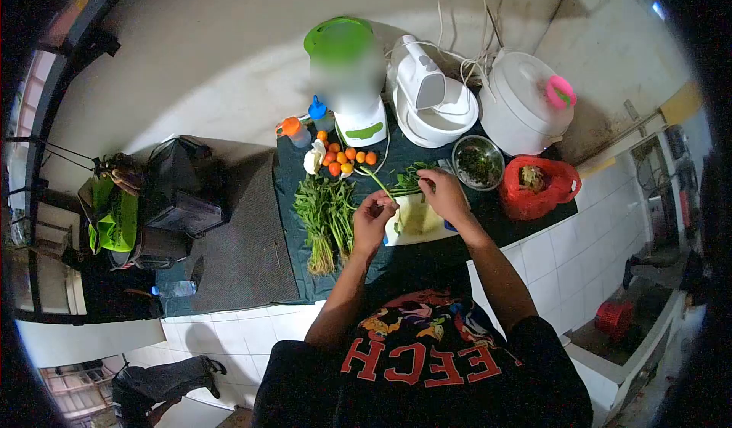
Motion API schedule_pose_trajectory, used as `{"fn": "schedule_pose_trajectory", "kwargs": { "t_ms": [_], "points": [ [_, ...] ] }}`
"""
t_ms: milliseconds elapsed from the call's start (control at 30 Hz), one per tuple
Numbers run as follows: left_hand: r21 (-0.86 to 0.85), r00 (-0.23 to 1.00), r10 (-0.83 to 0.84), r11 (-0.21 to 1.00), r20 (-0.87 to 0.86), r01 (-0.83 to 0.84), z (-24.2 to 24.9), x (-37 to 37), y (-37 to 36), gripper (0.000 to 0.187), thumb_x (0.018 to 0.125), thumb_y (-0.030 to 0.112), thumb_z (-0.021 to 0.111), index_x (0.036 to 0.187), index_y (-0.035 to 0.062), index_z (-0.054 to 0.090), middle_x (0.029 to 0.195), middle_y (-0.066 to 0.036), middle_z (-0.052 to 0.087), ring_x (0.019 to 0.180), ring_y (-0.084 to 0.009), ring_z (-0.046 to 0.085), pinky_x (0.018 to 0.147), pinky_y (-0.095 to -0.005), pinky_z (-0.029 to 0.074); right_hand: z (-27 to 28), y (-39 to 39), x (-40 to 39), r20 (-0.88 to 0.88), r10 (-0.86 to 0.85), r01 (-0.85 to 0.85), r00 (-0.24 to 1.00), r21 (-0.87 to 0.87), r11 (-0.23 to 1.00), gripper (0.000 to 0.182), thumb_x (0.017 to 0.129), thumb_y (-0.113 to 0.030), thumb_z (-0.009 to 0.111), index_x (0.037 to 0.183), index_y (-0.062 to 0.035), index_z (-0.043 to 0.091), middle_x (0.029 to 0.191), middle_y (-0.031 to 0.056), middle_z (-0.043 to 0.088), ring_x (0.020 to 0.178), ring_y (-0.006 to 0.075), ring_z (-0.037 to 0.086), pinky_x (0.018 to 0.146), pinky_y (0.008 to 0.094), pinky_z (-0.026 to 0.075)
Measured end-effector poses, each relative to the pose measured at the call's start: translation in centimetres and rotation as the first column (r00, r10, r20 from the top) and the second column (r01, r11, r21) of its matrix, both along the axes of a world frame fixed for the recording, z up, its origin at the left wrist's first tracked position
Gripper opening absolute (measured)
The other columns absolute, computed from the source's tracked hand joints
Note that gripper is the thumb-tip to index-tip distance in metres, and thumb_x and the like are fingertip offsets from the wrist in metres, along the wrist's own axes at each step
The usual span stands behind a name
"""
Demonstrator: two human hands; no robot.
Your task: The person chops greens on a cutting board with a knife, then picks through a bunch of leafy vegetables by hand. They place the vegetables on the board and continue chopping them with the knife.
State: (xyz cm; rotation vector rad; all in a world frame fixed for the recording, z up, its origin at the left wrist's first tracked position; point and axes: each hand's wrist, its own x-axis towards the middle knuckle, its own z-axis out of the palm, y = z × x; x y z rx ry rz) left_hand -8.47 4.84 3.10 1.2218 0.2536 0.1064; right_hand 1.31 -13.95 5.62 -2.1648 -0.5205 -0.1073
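Note:
My left hand (374, 216) is closed in a pinch on a long green stem (375, 179), which slants up and away over the board. My right hand (444, 190) is to its right, fingers drawn together beside some leafy greens (410, 175); what its fingertips hold is too small to make out. Below both hands lies a pale cutting board (415, 228). A bunch of leafy greens with roots (324, 218) rests left of my left hand. Beyond my right hand stands a metal bowl (478, 163) with chopped greens in it.
Small orange and red tomatoes (350, 154), a white garlic-like bulb (313, 157) and capped bottles (294, 132) sit at the back left. A blender (362, 119), stand mixer (427, 85) and white rice cooker (526, 100) line the wall. A red plastic bag (530, 203) lies right.

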Motion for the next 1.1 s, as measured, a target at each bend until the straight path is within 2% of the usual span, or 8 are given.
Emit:
{"fn": "schedule_pose_trajectory", "kwargs": {
  "t_ms": [67, 133, 167, 233, 267, 367, 700, 1100],
  "points": [
    [-0.079, 0.999, 0.012, 0.997, 0.036, -0.010, -0.3, 0.0, -0.1, 0.031, 0.092, -0.004, 0.067, 0.121, -0.0039, 0.057, 0.100, -0.004, 0.067, 0.093, -0.0142, 0.066, 0.088, -0.0283, 0.053, 0.5, 0.2, -1.3, 0.011, -0.016, 0.017, 1.000, -0.041, 0.999, 0.019, 0.092, -0.015, 0.069, 0.103, 0.0003, 0.071, 0.090, 0.0163, 0.072, 0.078, 0.0240, 0.071, 0.070, 0.0354, 0.054],
    [-0.046, 1.000, 0.011, 0.999, 0.014, -0.010, -0.1, 0.1, 0.0, 0.032, 0.092, -0.004, 0.068, 0.122, -0.0038, 0.057, 0.100, -0.004, 0.067, 0.093, -0.0136, 0.066, 0.087, -0.0278, 0.053, 1.5, 0.5, -3.1, -0.319, 0.153, -0.130, 0.935, 0.092, 0.987, 0.024, 0.095, -0.020, 0.067, 0.105, 0.0016, 0.071, 0.090, 0.0181, 0.072, 0.077, 0.0191, 0.070, 0.071, 0.0352, 0.054],
    [-0.011, 1.000, 0.007, 1.000, -0.006, -0.007, 0.1, 0.1, -0.1, 0.032, 0.092, -0.003, 0.068, 0.122, -0.0037, 0.057, 0.100, -0.004, 0.066, 0.093, -0.0131, 0.065, 0.086, -0.0273, 0.053, 1.2, 0.6, -3.9, -0.322, 0.153, -0.131, 0.934, 0.090, 0.987, 0.024, 0.095, -0.020, 0.067, 0.105, 0.0016, 0.071, 0.090, 0.0181, 0.072, 0.077, 0.0191, 0.070, 0.071, 0.0352, 0.054],
    [-0.010, 1.000, 0.011, 1.000, -0.017, -0.011, -0.2, 0.3, -0.2, 0.033, 0.092, -0.003, 0.068, 0.122, -0.0037, 0.056, 0.100, -0.004, 0.066, 0.093, -0.0127, 0.065, 0.086, -0.0271, 0.053, -0.1, 0.9, -4.9, -0.491, 0.256, -0.120, 0.833, 0.290, 0.949, 0.030, 0.097, -0.023, 0.065, 0.109, 0.0039, 0.070, 0.091, 0.0136, 0.074, 0.081, 0.0139, 0.068, 0.073, 0.0328, 0.054],
    [-0.007, 1.000, 0.017, 1.000, -0.027, -0.017, -0.3, 0.3, -0.3, 0.034, 0.092, -0.002, 0.069, 0.123, -0.0037, 0.056, 0.101, -0.004, 0.066, 0.093, -0.0123, 0.064, 0.086, -0.0268, 0.053, -1.2, 0.8, -4.8, -0.551, 0.276, -0.105, 0.788, 0.321, 0.941, 0.031, 0.097, -0.024, 0.066, 0.108, 0.0047, 0.070, 0.091, 0.0080, 0.074, 0.080, 0.0132, 0.067, 0.074, 0.0305, 0.053],
    [-0.040, 1.000, 0.009, 0.999, 0.021, -0.009, -0.5, 0.3, -0.6, 0.034, 0.092, -0.001, 0.068, 0.124, -0.0034, 0.055, 0.101, -0.005, 0.066, 0.094, -0.0122, 0.064, 0.086, -0.0265, 0.052, -1.1, 0.8, -4.8, -0.663, 0.314, -0.023, 0.680, 0.409, 0.912, 0.029, 0.096, -0.024, 0.068, 0.107, 0.0024, 0.072, 0.089, 0.0050, 0.072, 0.076, 0.0096, 0.064, 0.070, 0.0271, 0.051],
    [0.054, 1.000, 0.026, 0.998, -0.009, -0.025, 0.0, 0.1, -0.2, 0.030, 0.093, 0.000, 0.068, 0.122, -0.0027, 0.058, 0.102, -0.004, 0.066, 0.095, -0.0122, 0.064, 0.087, -0.0265, 0.052, -1.4, 1.1, -5.0, -0.736, 0.375, 0.035, 0.564, 0.475, 0.879, 0.027, 0.094, -0.025, 0.070, 0.110, -0.0032, 0.072, 0.087, 0.0003, 0.069, 0.074, 0.0069, 0.059, 0.066, 0.0235, 0.046],
    [-0.034, 1.000, -0.014, 0.999, 0.027, 0.015, 0.2, -0.2, -0.5, 0.029, 0.094, -0.001, 0.065, 0.122, -0.0012, 0.059, 0.102, -0.003, 0.065, 0.096, -0.0136, 0.065, 0.087, -0.0281, 0.053, -2.2, 1.7, -5.4, -0.790, 0.282, 0.245, 0.545, 0.471, 0.847, 0.015, 0.088, -0.021, 0.062, 0.082, -0.0081, 0.068, 0.074, -0.0014, 0.062, 0.065, 0.0081, 0.054, 0.062, 0.0252, 0.042]
  ]
}}
